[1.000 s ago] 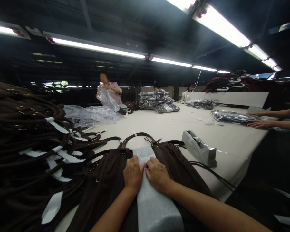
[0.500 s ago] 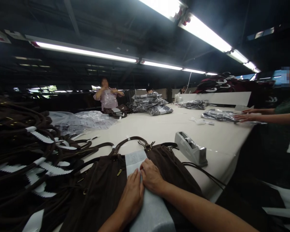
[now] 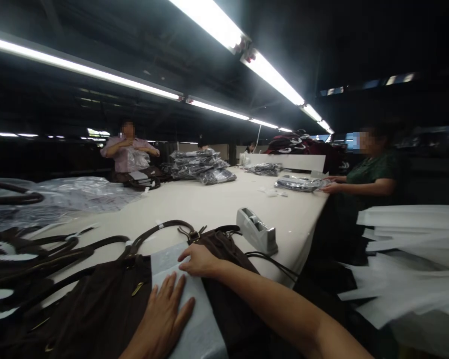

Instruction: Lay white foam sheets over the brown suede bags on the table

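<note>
The left hand [image 3: 163,314] lay open, fingers spread, on a white foam sheet [image 3: 194,314] across a dark brown fabric handbag [image 3: 105,309]. The right hand [image 3: 200,262], also open and gripping nothing, rested at the sheet's upper edge, with open cream counter [image 3: 194,209] beyond and a grey tape dispenser [image 3: 256,232] near the counter's edge.

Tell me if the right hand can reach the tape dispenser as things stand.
Probably yes: the right hand lies on the foam sheet, and the tape dispenser stands close by on the table, with only the bag's thin cords between.
</note>
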Demonstrator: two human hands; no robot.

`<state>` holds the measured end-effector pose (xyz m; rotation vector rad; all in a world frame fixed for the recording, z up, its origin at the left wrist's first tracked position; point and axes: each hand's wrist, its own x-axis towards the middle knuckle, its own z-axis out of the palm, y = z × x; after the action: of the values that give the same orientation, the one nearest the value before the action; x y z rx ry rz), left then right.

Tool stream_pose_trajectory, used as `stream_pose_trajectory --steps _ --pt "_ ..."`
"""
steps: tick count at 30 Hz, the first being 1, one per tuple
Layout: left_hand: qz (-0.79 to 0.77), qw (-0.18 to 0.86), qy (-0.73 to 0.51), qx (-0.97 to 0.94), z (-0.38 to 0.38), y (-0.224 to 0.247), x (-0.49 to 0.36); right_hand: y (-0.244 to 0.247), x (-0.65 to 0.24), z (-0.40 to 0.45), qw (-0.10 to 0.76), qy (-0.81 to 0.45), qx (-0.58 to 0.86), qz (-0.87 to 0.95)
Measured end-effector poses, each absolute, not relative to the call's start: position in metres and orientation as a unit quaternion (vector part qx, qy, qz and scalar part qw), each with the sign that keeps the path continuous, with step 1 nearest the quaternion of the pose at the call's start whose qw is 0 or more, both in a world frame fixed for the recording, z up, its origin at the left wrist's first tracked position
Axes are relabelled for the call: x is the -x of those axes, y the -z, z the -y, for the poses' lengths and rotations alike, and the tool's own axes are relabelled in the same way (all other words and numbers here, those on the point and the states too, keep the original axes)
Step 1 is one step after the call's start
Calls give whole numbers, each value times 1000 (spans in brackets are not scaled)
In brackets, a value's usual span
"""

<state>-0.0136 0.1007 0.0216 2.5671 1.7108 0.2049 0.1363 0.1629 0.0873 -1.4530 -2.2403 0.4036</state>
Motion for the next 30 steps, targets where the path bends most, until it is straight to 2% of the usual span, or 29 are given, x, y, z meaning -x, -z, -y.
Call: stream_pose_trajectory --steps 5,9,13,16,19,23,30 --pt "-540 0 -104 -835 -114 -1 19 -132 -231 -135 405 -128 537 729" --pt "-538 2 -114 -835 -115 0 21 -150 -334 -136 408 -135 707 561" --pt "-534 8 -113 -838 -119 4 23 -141 -393 -142 359 -256 742 505" --pt "-527 7 -125 -840 -123 9 24 -128 -400 -146 354 -350 715 491" --pt "-516 7 -124 -847 -125 11 26 -120 -394 -155 386 -374 701 468" --pt "-509 14 -107 -854 -127 10 28 -123 -385 -163 442 -346 691 455" --pt "-520 15 -85 -850 -126 9 27 -145 -386 -131 520 -250 614 539"
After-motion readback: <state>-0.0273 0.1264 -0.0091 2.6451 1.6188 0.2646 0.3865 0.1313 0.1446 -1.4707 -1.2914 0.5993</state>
